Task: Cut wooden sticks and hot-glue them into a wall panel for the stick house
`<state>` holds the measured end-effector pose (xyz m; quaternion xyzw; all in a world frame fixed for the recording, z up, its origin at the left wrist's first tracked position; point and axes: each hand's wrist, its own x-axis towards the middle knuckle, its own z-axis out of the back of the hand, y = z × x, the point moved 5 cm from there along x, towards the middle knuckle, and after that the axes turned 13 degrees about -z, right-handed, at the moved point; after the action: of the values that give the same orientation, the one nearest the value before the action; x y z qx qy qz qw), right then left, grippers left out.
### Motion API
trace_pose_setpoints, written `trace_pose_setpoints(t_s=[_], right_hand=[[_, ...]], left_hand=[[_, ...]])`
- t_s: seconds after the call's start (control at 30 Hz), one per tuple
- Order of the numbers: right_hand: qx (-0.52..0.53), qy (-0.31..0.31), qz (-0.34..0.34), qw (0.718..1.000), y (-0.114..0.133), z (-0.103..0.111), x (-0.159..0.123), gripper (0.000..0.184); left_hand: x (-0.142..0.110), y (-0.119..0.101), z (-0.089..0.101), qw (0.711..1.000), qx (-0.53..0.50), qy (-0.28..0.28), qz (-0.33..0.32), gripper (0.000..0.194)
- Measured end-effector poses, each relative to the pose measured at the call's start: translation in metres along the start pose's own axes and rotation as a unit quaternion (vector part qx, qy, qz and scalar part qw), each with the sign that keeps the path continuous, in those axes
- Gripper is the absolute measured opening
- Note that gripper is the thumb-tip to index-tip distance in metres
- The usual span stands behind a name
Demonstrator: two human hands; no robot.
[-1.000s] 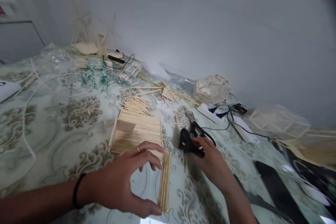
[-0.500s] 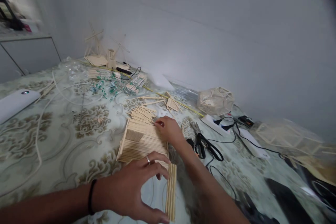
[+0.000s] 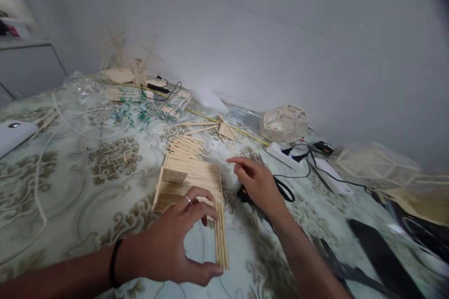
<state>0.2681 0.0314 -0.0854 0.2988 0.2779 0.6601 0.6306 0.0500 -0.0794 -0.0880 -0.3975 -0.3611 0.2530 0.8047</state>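
- Left hand [image 3: 166, 238], near: thumb and fingers grasp a narrow, pale strip of joined wooden sticks [image 3: 220, 238], at the near right corner of a flat tan wooden-stick panel [image 3: 201, 177]; contact there, I cannot tell.
- Right hand [image 3: 259, 189], right of the panel: index finger extended, others curled; whether they pinch anything, I cannot tell.
- Far left: a clear, green-printed plastic packet [image 3: 177, 103] holds wooden sticks.
- Far right: clear plastic wrapping [image 3: 283, 124] encloses a faceted stick frame.
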Motion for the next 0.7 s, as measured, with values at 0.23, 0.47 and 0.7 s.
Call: trace_pose_setpoints(t_s=[0.23,0.47,0.7], right_hand=[[0.176,0.031,-0.052,0.983,-0.016,0.030,-0.076,0.030],[0.255,0.183,-0.153,0.937,-0.019,-0.006,-0.089,0.029],[0.352,0.166,-0.196,0.900,-0.014,-0.018,-0.097,0.036]], left_hand=[[0.000,-0.003,0.001,0.999,0.045,0.000,-0.012,0.057],[0.000,0.002,-0.002,0.994,0.105,0.020,-0.012,0.057],[-0.003,0.004,-0.005,0.987,0.153,0.018,-0.048,0.061]])
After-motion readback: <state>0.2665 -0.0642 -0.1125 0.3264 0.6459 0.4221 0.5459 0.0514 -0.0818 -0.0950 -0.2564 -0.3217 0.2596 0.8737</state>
